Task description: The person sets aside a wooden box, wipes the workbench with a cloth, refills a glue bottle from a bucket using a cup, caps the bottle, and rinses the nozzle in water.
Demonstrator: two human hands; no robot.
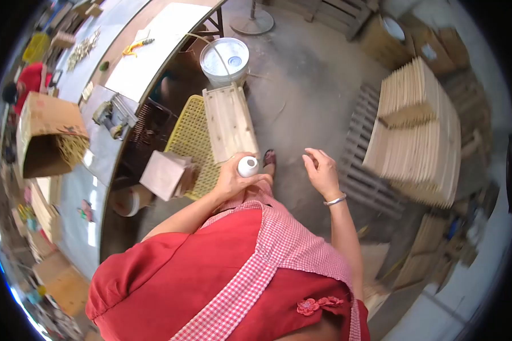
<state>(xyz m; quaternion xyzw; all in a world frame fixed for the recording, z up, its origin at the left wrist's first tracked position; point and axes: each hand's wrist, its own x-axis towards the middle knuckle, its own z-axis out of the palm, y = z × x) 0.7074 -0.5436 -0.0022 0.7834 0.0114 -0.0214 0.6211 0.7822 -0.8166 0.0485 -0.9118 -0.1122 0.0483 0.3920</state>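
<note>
My left hand point(233, 176) is wrapped around a small white bottle point(248, 166). Its top faces up at me and shows a dark round opening. To the right, away from the bottle, I hold my right hand point(321, 173) over the floor, with a bracelet at the wrist. Its fingers are loosely bent, the thumb stands off from them, and I see nothing between them. Just beyond my left hand lies a wooden board point(228, 122) on a yellow plastic crate point(185, 128).
A white-lidded bucket point(224, 59) stands ahead. Stacked wooden boards point(415, 136) sit on a pallet point(350, 153) at right. The long worktable point(111, 148) at left carries a cardboard box point(51, 122) and a yellow-handled tool point(136, 48). Thin square panels point(164, 173) lie beside the crate.
</note>
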